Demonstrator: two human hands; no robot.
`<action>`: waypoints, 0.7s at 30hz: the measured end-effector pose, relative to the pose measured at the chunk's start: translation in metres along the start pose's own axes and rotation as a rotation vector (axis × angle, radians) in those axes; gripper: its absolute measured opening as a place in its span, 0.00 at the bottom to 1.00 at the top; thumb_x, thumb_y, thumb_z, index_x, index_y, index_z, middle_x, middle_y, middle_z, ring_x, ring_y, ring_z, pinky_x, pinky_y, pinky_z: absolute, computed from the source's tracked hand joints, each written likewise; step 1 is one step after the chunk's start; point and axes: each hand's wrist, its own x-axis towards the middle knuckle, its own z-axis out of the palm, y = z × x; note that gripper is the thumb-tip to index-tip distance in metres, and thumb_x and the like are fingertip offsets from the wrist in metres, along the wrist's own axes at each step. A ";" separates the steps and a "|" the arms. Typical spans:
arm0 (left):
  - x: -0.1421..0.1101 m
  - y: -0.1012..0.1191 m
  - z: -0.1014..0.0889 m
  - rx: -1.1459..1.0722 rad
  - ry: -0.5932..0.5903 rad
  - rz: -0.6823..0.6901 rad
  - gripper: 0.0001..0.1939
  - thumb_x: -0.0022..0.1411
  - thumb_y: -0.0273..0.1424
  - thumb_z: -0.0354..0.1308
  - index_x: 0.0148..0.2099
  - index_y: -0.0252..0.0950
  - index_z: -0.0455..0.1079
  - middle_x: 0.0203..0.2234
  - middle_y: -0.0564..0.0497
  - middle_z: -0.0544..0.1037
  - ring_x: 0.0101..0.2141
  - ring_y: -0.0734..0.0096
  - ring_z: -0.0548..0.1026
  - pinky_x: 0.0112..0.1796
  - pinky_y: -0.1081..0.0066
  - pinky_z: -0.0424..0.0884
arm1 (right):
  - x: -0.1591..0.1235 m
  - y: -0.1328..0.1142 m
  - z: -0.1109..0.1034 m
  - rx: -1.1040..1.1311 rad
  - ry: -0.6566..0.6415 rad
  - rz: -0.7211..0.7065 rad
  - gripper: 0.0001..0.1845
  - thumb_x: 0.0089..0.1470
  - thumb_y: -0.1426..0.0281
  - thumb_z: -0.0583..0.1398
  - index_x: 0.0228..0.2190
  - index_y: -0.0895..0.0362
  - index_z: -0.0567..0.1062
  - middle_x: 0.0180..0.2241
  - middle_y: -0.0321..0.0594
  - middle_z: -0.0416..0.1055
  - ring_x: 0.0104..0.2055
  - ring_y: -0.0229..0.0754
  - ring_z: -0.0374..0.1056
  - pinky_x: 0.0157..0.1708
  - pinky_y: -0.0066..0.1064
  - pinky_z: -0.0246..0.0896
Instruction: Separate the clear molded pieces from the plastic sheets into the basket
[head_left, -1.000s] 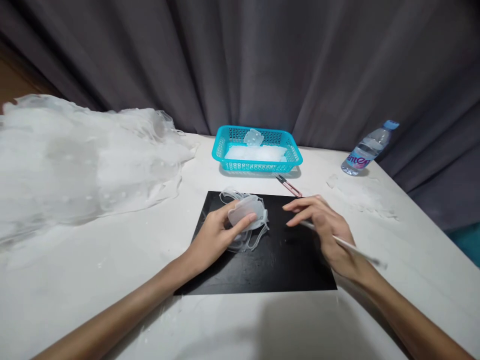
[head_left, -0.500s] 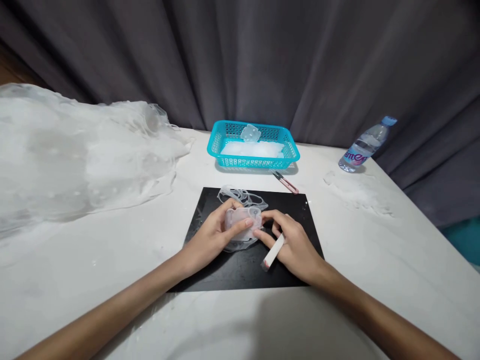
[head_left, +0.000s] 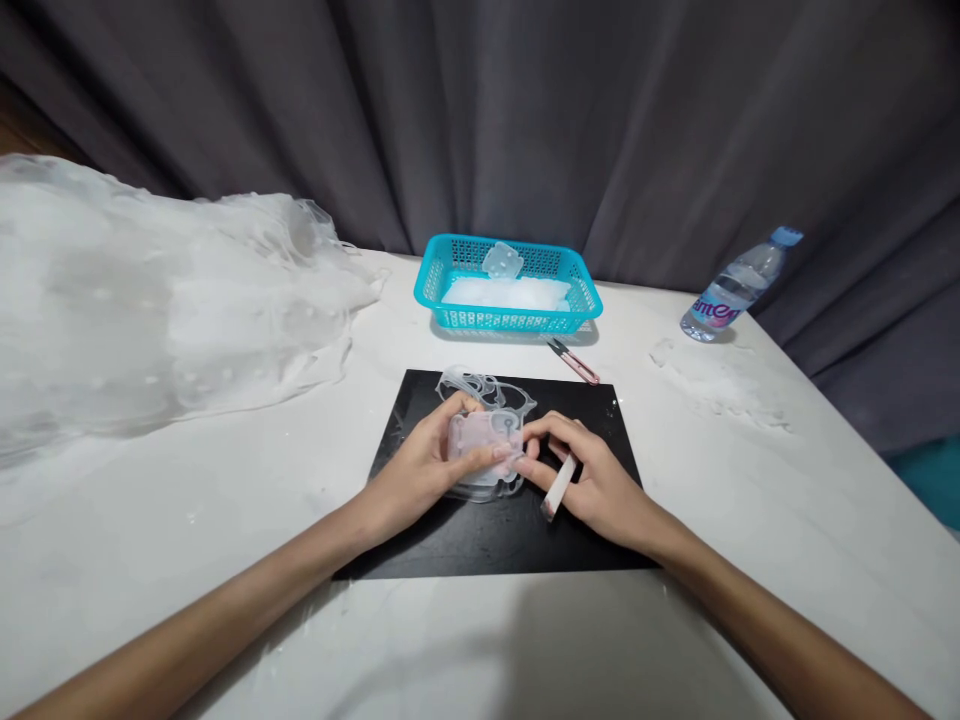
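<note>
A translucent, rounded-square piece of soft-looking plastic or silicone (head_left: 474, 434) is held over a black mat (head_left: 450, 552). My left hand (head_left: 431, 455) is closed on its left side, thumb on top and fingers behind. At its right edge, my right hand (head_left: 589, 475) pinches with thumb and forefinger. A slim white tool (head_left: 559, 487) is tucked in the same hand, its dark-tipped end pointing down; its exact kind cannot be made out. Loops of clear trimmed strip (head_left: 495, 388) lie on the mat behind and beneath the piece.
A turquoise basket (head_left: 517, 322) with white pieces stands at the back. Pink-handled thread snips (head_left: 574, 362) lie before it. A large heap of translucent sheets (head_left: 172, 300) covers the left. A water bottle (head_left: 735, 285) and clear scraps (head_left: 720, 385) are at the right.
My right hand has moved left to the edge of the piece, and the white tool has swung round in it. My left hand has tilted the piece to face me.
</note>
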 end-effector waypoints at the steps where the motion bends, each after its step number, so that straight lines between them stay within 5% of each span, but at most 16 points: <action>1: 0.000 -0.001 0.001 -0.010 -0.001 -0.004 0.21 0.61 0.41 0.71 0.43 0.38 0.63 0.34 0.56 0.73 0.34 0.72 0.72 0.37 0.74 0.68 | 0.001 0.001 0.000 0.014 -0.003 -0.001 0.02 0.66 0.68 0.63 0.41 0.51 0.76 0.36 0.33 0.71 0.40 0.41 0.67 0.47 0.37 0.55; 21: -0.002 0.003 0.000 -0.226 -0.060 -0.119 0.19 0.60 0.37 0.73 0.44 0.35 0.68 0.32 0.55 0.79 0.30 0.76 0.77 0.33 0.77 0.72 | -0.006 0.005 -0.004 -0.244 -0.093 -0.177 0.01 0.72 0.68 0.54 0.43 0.51 0.65 0.42 0.39 0.68 0.45 0.44 0.63 0.50 0.40 0.57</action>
